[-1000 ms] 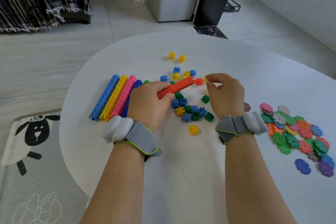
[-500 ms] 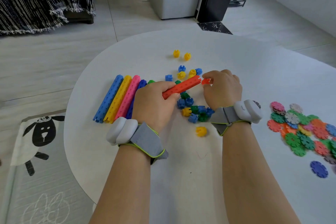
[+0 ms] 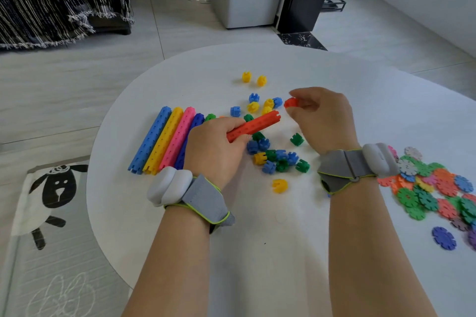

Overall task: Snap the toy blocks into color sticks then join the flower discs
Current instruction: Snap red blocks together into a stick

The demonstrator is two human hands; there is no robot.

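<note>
We note that the right hand (image 3: 322, 121) has drawn its red block (image 3: 291, 102) off the red stick (image 3: 253, 126); the block is now held apart, near one o'clock from the stick's tip.

A room in a home is shown. A mat (image 3: 49, 247) with a sheep drawn on it is laid on the pale tiled floor (image 3: 64, 90) at the near left, and a striped blanket (image 3: 59, 0) with a fringe is seen at the far left. Bright toy blocks (image 3: 280, 156) and flower discs (image 3: 445, 188) are spread on a white table (image 3: 270, 252).
</note>
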